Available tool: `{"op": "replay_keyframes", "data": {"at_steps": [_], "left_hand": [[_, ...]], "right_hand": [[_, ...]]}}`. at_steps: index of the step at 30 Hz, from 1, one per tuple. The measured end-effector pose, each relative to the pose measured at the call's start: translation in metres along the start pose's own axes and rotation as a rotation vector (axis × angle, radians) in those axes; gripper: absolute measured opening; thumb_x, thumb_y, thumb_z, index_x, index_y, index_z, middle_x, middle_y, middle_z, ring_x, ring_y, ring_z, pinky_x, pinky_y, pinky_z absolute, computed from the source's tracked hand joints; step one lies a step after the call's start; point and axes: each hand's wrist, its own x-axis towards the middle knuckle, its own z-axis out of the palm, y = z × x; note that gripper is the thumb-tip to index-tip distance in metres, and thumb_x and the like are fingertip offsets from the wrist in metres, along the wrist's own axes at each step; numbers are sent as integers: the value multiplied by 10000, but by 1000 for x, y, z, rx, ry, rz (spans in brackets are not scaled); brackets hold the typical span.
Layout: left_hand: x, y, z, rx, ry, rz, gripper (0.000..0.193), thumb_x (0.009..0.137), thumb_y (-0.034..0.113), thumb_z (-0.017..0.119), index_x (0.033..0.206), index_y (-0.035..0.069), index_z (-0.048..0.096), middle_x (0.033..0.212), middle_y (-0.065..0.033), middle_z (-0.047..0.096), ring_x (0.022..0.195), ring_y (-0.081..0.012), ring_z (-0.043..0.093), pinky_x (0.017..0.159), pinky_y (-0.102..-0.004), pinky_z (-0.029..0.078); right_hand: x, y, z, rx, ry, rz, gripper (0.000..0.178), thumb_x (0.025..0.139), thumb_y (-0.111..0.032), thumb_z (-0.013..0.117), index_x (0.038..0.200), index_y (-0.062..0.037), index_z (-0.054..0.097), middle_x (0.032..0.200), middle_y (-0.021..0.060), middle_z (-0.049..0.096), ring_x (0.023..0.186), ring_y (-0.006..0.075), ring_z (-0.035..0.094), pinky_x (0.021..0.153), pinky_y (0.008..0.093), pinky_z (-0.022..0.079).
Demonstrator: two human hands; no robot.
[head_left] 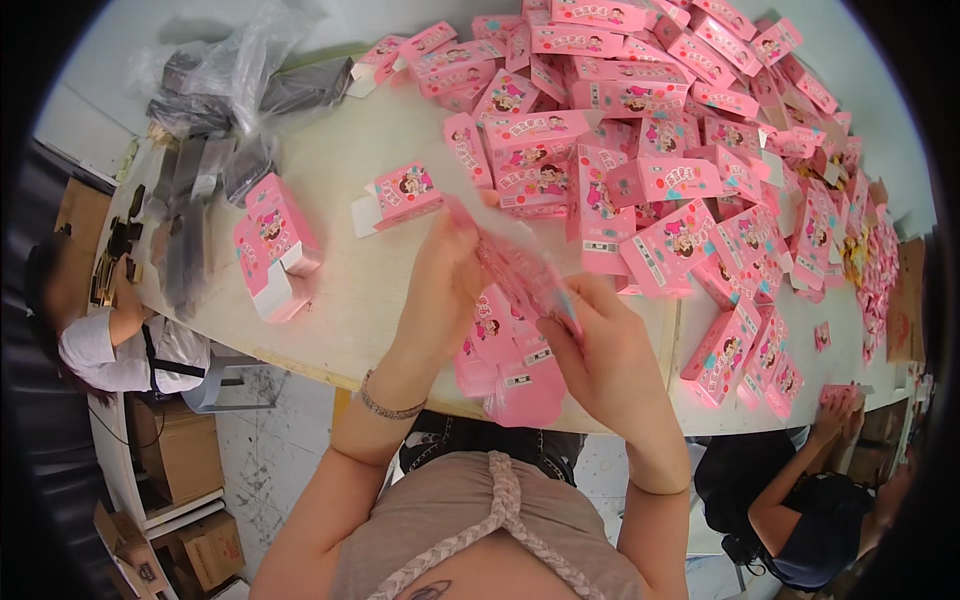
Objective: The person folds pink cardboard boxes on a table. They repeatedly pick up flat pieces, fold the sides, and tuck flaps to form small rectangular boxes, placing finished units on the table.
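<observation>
A pink printed carton (527,283), slightly smeared by motion and seen nearly edge-on, is held aslant above the table edge in front of me. My left hand (447,262) grips its upper left end, fingers partly hidden behind it. My right hand (603,345) pinches the lower right end between thumb and fingers. Directly beneath lie flat, unfolded pink cartons (522,392) at the table edge. Just beyond my left hand, a small pink box (408,192) lies with its white end flap out.
A large heap of pink boxes (640,180) covers the far right. Two pink boxes (272,235) stand at left, near dark items in clear plastic (245,65). Small wrapped packets (880,270) lie far right. Another person (130,350) is at left, another (810,510) at right.
</observation>
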Motion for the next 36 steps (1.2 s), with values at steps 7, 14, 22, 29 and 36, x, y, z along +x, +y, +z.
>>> {"op": "replay_keyframes", "data": {"at_steps": [7, 14, 22, 29, 36], "left_hand": [[1, 0, 5, 212, -32, -29, 476, 806, 141, 429, 1256, -11, 402, 1086, -153, 561, 1096, -238, 553, 980, -395, 427], [-25, -4, 12, 416, -232, 131, 736, 845, 169, 596, 1438, 21, 186, 1464, -112, 261, 1319, -224, 330, 1047, -364, 327], [-35, 7, 9, 838, -235, 57, 557, 809, 231, 725, 1208, 8, 406, 1127, -105, 494, 1031, -209, 500, 890, -325, 411], [-33, -6, -1, 963, -200, 356, 647, 783, 206, 752, 1245, 21, 338, 1161, -142, 493, 1026, -211, 531, 869, -323, 446], [-30, -7, -4, 863, -376, 468, 764, 743, 277, 774, 1307, 39, 316, 1316, -155, 434, 1100, -244, 542, 911, -342, 462]], "right_hand": [[1, 2, 3, 34, -33, 1, 583, 766, -17, 680, 1299, -31, 444, 1114, 148, 564, 935, 294, 589, 808, 343, 469], [19, 7, 20, 755, 291, 57, 938, 758, -127, 756, 1434, 24, 123, 1269, 218, 489, 1123, 265, 527, 904, 372, 444], [14, 44, 20, 185, 320, -286, 490, 819, -95, 692, 1224, -36, 421, 1124, 124, 524, 994, 201, 532, 839, 316, 437], [16, 23, 13, 783, 294, 24, 169, 858, -48, 641, 1016, 13, 643, 1043, 106, 613, 933, 166, 596, 797, 274, 481], [8, 15, -6, 690, 226, 44, 205, 825, -1, 656, 1029, -13, 670, 1091, 121, 619, 1018, 195, 600, 840, 293, 501]]}}
